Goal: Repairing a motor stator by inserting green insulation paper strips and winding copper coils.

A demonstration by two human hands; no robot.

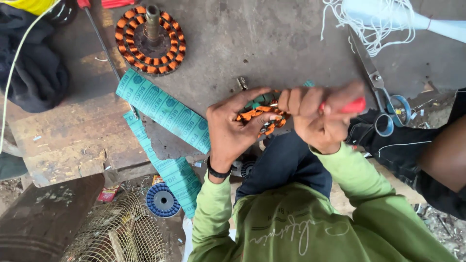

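My left hand (233,128) grips a small motor stator with orange windings (259,116), held just above my lap at the bench's edge. My right hand (318,114) is closed around a red-handled tool (357,105) whose tip points into the windings; the tip itself is hidden behind my fingers. Both sleeves are green and a black band sits on my left wrist.
A larger orange-wound stator with a shaft (150,39) lies on the grey bench (272,43). Teal printed paper strips (165,109) hang over the edge. Scissors (378,85) and white string (374,24) lie right. A blue spool (162,199) and wire cage (119,233) sit below.
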